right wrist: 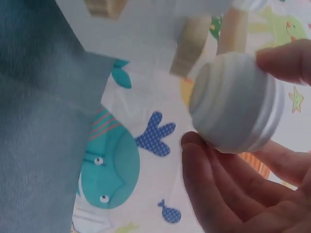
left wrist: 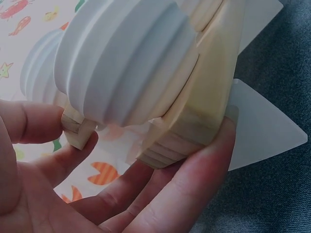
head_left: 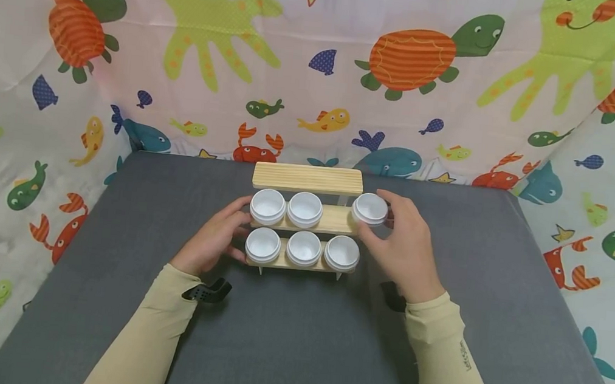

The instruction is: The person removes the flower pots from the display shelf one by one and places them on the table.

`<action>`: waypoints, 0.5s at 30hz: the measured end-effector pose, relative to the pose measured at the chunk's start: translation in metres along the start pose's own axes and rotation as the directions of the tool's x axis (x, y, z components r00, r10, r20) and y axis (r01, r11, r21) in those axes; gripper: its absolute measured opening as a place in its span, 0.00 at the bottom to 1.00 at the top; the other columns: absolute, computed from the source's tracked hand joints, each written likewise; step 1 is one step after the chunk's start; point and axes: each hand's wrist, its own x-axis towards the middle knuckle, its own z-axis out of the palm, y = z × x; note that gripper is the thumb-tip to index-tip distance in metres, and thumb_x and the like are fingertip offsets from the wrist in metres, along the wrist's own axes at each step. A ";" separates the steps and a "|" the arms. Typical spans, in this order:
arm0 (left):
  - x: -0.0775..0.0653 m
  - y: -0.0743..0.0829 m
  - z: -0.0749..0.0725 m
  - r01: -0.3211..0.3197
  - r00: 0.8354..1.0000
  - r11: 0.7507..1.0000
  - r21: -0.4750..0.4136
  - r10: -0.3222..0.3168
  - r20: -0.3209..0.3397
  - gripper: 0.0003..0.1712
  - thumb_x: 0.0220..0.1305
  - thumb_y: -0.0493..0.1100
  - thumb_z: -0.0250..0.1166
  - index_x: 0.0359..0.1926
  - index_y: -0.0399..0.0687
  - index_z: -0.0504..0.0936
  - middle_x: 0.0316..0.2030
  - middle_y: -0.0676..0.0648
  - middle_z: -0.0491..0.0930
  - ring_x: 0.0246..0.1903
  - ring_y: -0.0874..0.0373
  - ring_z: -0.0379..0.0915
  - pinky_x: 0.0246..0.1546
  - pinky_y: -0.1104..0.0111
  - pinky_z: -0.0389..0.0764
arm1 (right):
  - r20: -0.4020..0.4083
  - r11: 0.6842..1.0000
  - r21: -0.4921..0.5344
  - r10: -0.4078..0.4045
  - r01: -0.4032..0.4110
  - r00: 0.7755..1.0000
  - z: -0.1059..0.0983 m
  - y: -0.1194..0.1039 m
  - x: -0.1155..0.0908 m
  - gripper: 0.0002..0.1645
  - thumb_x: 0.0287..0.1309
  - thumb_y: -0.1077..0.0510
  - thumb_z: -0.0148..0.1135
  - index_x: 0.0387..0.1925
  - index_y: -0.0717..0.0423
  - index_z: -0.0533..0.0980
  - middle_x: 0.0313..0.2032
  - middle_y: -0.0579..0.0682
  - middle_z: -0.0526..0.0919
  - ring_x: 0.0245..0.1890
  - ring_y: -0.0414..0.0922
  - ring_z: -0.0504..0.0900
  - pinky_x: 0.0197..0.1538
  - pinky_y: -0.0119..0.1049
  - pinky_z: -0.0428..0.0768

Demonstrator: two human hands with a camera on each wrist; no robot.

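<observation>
A three-step wooden stand (head_left: 335, 220) rests on the grey table. My left hand (head_left: 211, 241) holds its left side; in the left wrist view the thumb and a finger pinch one shelf end, and other fingers touch the lower shelf (left wrist: 206, 104). My right hand (head_left: 409, 250) grips a small round white cup (head_left: 369, 207) at the right end of the middle shelf. The right wrist view shows this ribbed white cup (right wrist: 235, 104) between thumb and fingers, tilted in that view. Two similar cups (head_left: 305, 209) sit on the middle shelf's left, and three cups (head_left: 304, 248) line the front shelf.
The top shelf (head_left: 308, 179) at the back bears nothing. Clear pointed supports (left wrist: 267, 126) hold up the shelves. Grey cloth (head_left: 295, 337) covers the table, and a curtain (head_left: 295, 81) printed with sea animals stands behind it and at both sides.
</observation>
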 end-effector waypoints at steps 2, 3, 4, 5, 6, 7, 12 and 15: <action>0.000 -0.001 0.001 0.000 1.000 1.000 0.003 0.000 -0.001 0.35 0.80 0.52 0.51 0.84 0.66 0.60 0.75 0.39 0.67 0.66 0.35 0.76 0.35 0.52 0.91 | 0.010 1.000 -0.005 0.023 -0.023 1.000 -0.003 0.005 -0.001 0.40 0.59 0.57 0.79 0.70 0.63 0.75 0.54 0.62 0.82 0.47 0.56 0.84 0.53 0.55 0.90; 0.000 -0.002 0.002 -0.001 1.000 1.000 0.005 0.001 0.000 0.35 0.80 0.52 0.51 0.84 0.66 0.60 0.75 0.38 0.67 0.66 0.35 0.76 0.35 0.52 0.91 | 0.016 0.999 -0.009 0.036 -0.036 0.999 -0.004 0.007 -0.001 0.40 0.59 0.57 0.78 0.70 0.63 0.75 0.54 0.62 0.81 0.47 0.56 0.83 0.53 0.56 0.90; -0.001 -0.003 0.002 -0.001 1.000 1.000 0.005 0.001 -0.002 0.35 0.80 0.52 0.51 0.84 0.66 0.60 0.75 0.39 0.67 0.66 0.35 0.76 0.34 0.52 0.91 | 0.019 0.999 -0.015 0.048 -0.048 0.999 -0.004 0.009 -0.001 0.40 0.59 0.57 0.78 0.71 0.62 0.74 0.55 0.63 0.81 0.47 0.56 0.83 0.53 0.56 0.90; -0.001 -0.004 0.003 -0.003 1.000 1.000 0.003 0.003 -0.002 0.35 0.80 0.52 0.51 0.84 0.66 0.60 0.75 0.38 0.67 0.66 0.35 0.76 0.34 0.52 0.91 | 0.022 0.998 -0.020 0.060 -0.059 0.998 -0.005 0.011 -0.002 0.40 0.60 0.57 0.77 0.71 0.62 0.74 0.55 0.63 0.80 0.47 0.56 0.83 0.53 0.56 0.90; -0.001 -0.005 0.003 -0.005 1.000 1.000 0.002 0.005 -0.004 0.35 0.80 0.52 0.51 0.84 0.66 0.60 0.75 0.39 0.67 0.65 0.36 0.76 0.34 0.52 0.91 | 0.025 0.997 -0.023 0.071 -0.071 0.997 -0.006 0.014 -0.002 0.40 0.60 0.57 0.76 0.72 0.62 0.74 0.55 0.64 0.80 0.47 0.57 0.83 0.53 0.56 0.89; 0.000 -0.006 0.003 -0.007 1.000 1.000 0.000 0.007 -0.007 0.35 0.80 0.52 0.51 0.84 0.67 0.60 0.75 0.39 0.67 0.65 0.36 0.76 0.34 0.52 0.91 | 0.027 0.996 -0.029 0.080 -0.079 0.996 -0.006 0.016 -0.002 0.40 0.60 0.56 0.76 0.72 0.62 0.74 0.55 0.64 0.80 0.47 0.57 0.83 0.53 0.56 0.89; 0.001 -0.010 0.003 -0.007 1.000 1.000 -0.012 0.006 -0.013 0.36 0.79 0.52 0.52 0.84 0.67 0.60 0.74 0.39 0.68 0.66 0.37 0.76 0.34 0.52 0.91 | 0.054 0.992 -0.059 0.117 -0.114 0.992 -0.006 0.026 -0.003 0.38 0.60 0.55 0.74 0.70 0.63 0.75 0.56 0.65 0.79 0.46 0.58 0.84 0.51 0.55 0.86; 0.001 -0.011 0.003 -0.011 1.000 1.000 -0.016 0.011 -0.013 0.37 0.79 0.52 0.52 0.85 0.67 0.59 0.74 0.39 0.68 0.66 0.36 0.76 0.34 0.52 0.91 | 0.078 0.988 -0.073 0.140 -0.135 0.987 -0.005 0.032 -0.003 0.38 0.61 0.54 0.74 0.70 0.62 0.75 0.57 0.65 0.79 0.46 0.58 0.83 0.51 0.55 0.84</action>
